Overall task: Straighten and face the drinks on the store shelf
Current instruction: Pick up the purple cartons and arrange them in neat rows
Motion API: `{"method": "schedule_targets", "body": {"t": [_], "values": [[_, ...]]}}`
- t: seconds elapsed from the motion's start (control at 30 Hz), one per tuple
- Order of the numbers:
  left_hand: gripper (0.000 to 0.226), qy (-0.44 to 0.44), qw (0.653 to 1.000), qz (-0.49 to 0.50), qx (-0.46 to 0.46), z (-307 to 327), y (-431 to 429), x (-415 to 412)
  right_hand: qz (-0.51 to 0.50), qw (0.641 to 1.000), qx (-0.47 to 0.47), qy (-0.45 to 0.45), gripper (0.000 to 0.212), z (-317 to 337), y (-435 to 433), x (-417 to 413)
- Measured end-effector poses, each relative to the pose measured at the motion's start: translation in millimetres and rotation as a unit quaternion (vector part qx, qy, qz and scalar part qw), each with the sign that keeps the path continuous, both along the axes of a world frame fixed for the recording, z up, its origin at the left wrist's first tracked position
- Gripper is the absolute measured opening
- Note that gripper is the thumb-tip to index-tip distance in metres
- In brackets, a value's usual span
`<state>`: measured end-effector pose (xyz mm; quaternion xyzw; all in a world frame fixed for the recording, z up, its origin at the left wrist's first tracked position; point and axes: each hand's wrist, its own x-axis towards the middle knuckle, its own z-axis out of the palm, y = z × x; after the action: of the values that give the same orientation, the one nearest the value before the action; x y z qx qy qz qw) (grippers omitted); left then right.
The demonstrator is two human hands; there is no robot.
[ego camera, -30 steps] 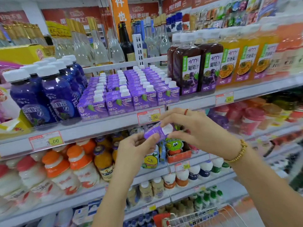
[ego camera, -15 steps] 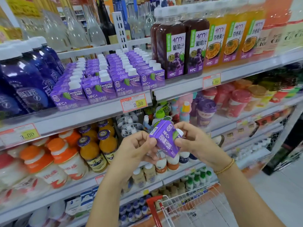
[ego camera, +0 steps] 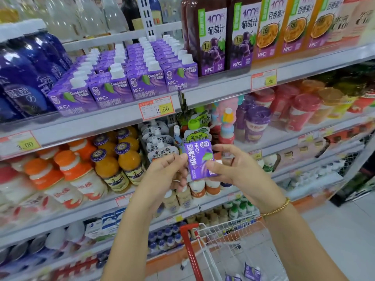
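Observation:
I hold one small purple juice carton [ego camera: 198, 159] in front of the second shelf, turned on its side with its printed face toward me. My left hand [ego camera: 166, 175] pinches its left edge. My right hand [ego camera: 237, 169] grips its right end, over the white cap. Above, on the upper shelf [ego camera: 113, 122], several rows of the same purple cartons [ego camera: 129, 74] stand with white caps up and labels facing out.
Blue bottles [ego camera: 26, 78] stand left of the cartons, grape juice bottles [ego camera: 221, 37] and orange juice bottles [ego camera: 294, 25] to the right. Orange-capped drinks [ego camera: 113, 161] fill the shelf below. A wire cart with a red handle [ego camera: 227, 250] stands under my hands, holding purple cartons.
The carton has been lowered from just below the upper shelf edge and turned so its printed face shows. The view has moved closer to the shelves and tilted down, revealing the cart.

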<state>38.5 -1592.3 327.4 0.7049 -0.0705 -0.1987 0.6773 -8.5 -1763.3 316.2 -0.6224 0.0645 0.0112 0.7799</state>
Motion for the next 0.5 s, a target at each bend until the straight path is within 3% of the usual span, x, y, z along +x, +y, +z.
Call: {"method": "schedule_targets", "body": {"t": [0.13,0.23,0.4,0.5], "values": [[0.049,0.039,0.999,0.008,0.026,6,-7,-7,-0.015,0.985,-0.12,-0.123,0.037,-6,-12,-5],[0.066,0.08,0.995,0.001,0.062,2,-18,-11,-0.013,0.952,-0.223,-0.208,0.045,-14,-22,-6],[0.047,0.089,0.995,-0.018,0.036,-1,-30,-20,-0.022,0.862,-0.362,-0.354,0.035,-30,-38,-8],[0.039,0.064,0.997,-0.035,0.016,-2,-34,-30,-0.035,0.864,-0.348,-0.362,0.041,-31,-46,-9]]}}
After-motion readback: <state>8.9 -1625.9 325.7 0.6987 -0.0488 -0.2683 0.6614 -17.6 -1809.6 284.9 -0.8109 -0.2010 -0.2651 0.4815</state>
